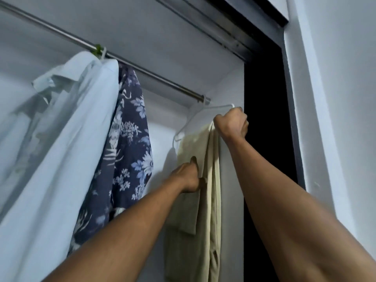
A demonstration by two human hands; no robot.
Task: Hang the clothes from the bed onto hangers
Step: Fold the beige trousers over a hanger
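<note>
Your right hand (232,124) is closed in a fist round the top of the white hanger (184,126), whose hook shows just beyond and below the right end of the closet rail (154,75). The beige trousers (191,210) hang folded over that hanger by the closet's right wall, and your left hand (187,178) grips their fabric partway down, fingers curled into a fold. 2 garments, a white shirt (71,139) and a blue floral shirt (130,139), hang from the rail further left.
</note>
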